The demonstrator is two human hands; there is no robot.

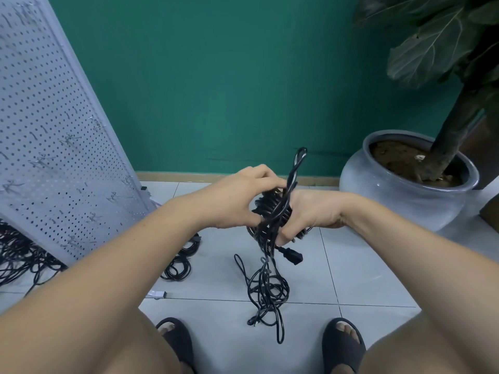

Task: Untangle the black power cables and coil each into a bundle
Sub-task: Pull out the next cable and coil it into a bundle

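Pale floor tiles [351, 279] meet a green wall [216, 90], and above them both hands hold a coiled bundle [272, 209] of black power cable in the air. The right hand [316, 211] grips it from the right, fingers [286, 236] curled under the coil, while the left hand [237, 201] curls its fingertips [267, 175] over the top, closed on the strands where a twisted loop [297, 163] sticks up between the hands. Just below the right fingers a plug [293, 256] dangles, and the loose cable drops into a tangle [266, 290] on the floor between the sandals [343, 344].
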